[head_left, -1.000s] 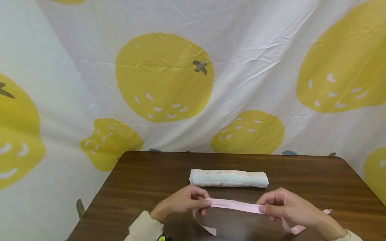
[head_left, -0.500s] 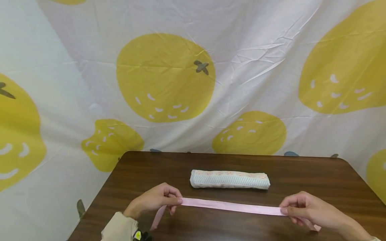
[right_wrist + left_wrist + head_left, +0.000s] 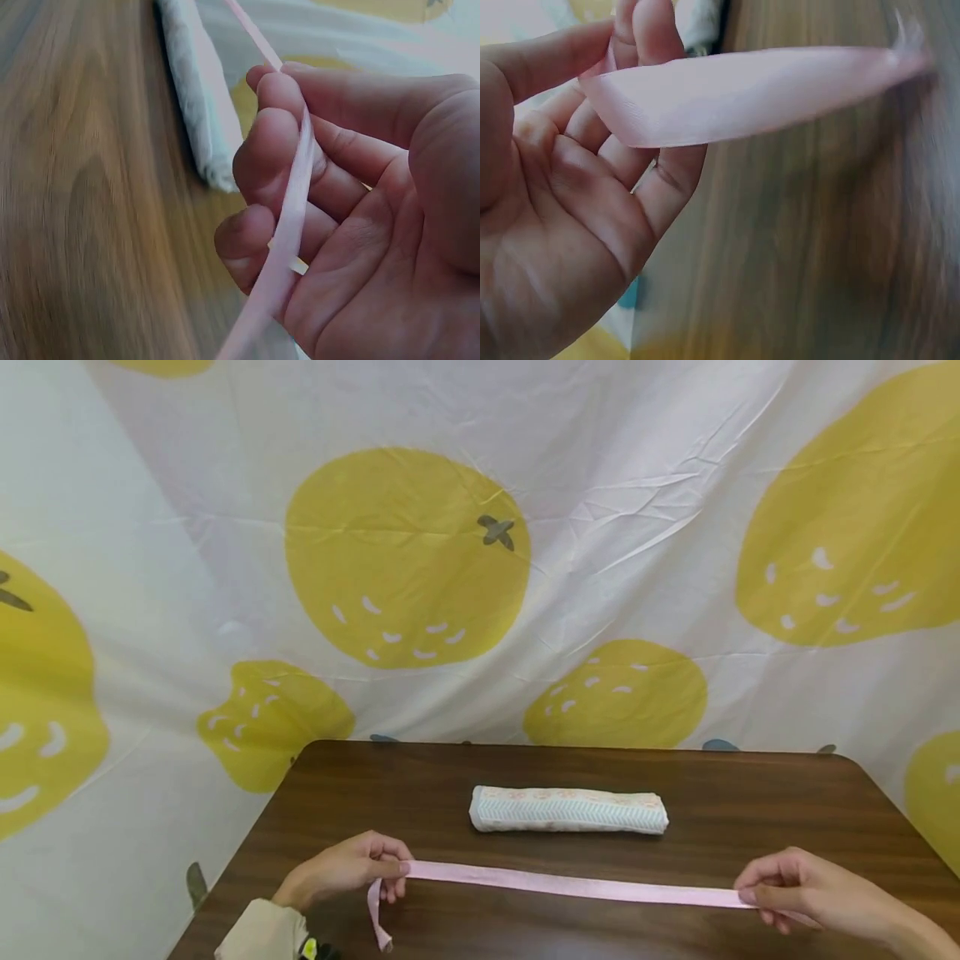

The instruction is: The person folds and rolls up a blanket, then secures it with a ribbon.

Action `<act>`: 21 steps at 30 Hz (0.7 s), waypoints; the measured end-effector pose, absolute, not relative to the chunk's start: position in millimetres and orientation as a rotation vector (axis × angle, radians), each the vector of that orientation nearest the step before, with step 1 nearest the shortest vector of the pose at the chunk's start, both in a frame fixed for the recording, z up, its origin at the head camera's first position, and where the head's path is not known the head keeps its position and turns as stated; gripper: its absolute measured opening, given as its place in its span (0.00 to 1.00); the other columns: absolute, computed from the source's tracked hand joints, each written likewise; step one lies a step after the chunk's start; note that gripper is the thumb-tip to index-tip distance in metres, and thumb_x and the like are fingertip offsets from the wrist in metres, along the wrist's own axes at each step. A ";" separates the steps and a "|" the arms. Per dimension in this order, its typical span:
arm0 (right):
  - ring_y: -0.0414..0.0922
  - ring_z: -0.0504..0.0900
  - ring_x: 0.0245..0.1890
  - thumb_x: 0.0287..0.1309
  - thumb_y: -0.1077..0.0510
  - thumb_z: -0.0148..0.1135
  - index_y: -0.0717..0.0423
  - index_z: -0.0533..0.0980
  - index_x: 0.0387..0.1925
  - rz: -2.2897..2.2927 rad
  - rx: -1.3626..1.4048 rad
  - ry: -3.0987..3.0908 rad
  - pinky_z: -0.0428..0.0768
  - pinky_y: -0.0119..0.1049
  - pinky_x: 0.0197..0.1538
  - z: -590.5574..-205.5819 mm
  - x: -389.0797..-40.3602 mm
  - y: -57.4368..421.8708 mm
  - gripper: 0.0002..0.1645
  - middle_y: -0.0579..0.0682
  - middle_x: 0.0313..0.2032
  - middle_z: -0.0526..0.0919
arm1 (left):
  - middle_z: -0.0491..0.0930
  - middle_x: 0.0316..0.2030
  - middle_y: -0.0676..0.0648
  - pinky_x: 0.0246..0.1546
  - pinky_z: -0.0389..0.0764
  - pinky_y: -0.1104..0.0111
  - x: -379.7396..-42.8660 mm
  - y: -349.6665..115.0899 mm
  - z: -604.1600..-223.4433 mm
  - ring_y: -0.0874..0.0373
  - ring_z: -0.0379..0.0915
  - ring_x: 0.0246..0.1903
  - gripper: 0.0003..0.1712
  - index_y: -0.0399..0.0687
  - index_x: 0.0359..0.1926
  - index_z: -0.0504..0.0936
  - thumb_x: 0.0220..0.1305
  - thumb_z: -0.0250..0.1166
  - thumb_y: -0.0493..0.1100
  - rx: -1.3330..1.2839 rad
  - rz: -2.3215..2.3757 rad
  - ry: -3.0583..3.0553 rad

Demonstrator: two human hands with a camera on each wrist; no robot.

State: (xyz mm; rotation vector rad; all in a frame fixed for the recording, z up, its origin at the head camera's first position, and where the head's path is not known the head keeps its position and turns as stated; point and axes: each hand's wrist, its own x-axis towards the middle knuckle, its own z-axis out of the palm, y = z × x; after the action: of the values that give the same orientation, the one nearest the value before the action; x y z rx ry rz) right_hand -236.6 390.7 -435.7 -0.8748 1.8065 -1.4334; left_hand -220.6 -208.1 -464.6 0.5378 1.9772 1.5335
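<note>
A pink ribbon [image 3: 570,885] is stretched nearly straight between both hands, above the near part of the table. My left hand [image 3: 352,867] pinches it between thumb and index finger, and a short tail hangs below that grip. In the left wrist view the loose ribbon end [image 3: 742,94] runs past the palm, with a frayed tip. My right hand [image 3: 810,889] pinches the ribbon at the other side; in the right wrist view its tail [image 3: 296,187] crosses the curled fingers. Just beyond the ribbon lies a rolled cloth [image 3: 570,810], white with pale blue and orange pattern.
The dark wood-grain table [image 3: 405,777] has rounded far corners. Behind it hangs a white curtain [image 3: 615,568] printed with yellow fruit. A cream sleeve [image 3: 262,931] and a dark band with a yellow mark [image 3: 311,948] are at the left wrist.
Both hands have moved apart, left hand to the left and right hand to the right, so the ribbon span between them is much longer and the tails shorter. The rolled cloth stays put.
</note>
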 end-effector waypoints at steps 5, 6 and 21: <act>0.32 0.80 0.29 0.71 0.72 0.43 0.73 0.76 0.44 -1.432 -0.888 1.854 0.76 0.38 0.21 -446.0 -240.9 407.7 0.14 0.61 0.27 0.79 | 0.80 0.31 0.47 0.30 0.81 0.71 -221.1 -225.7 -474.1 0.61 0.77 0.27 0.17 0.23 0.44 0.78 0.71 0.59 0.40 0.465 1.553 2.000; 0.33 0.80 0.30 0.70 0.72 0.43 0.74 0.76 0.44 -1.438 -0.886 1.848 0.79 0.36 0.26 -448.1 -241.7 410.8 0.14 0.58 0.27 0.80 | 0.80 0.31 0.46 0.31 0.81 0.71 -221.0 -228.9 -475.6 0.60 0.78 0.28 0.16 0.24 0.44 0.79 0.71 0.59 0.39 0.454 1.560 2.009; 0.37 0.77 0.23 0.70 0.67 0.50 0.64 0.81 0.41 -1.325 -0.732 2.120 0.75 0.33 0.23 -468.4 -245.7 440.5 0.12 0.47 0.25 0.80 | 0.84 0.33 0.45 0.31 0.83 0.68 -215.5 -265.7 -494.3 0.58 0.80 0.29 0.14 0.28 0.47 0.81 0.67 0.59 0.36 0.250 1.626 2.029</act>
State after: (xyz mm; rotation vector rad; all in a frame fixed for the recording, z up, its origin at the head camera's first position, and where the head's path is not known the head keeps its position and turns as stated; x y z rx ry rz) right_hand -245.7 440.5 -468.4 -0.7320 2.1200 -1.3247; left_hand -215.5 -265.7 -494.3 0.2496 2.0290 1.6260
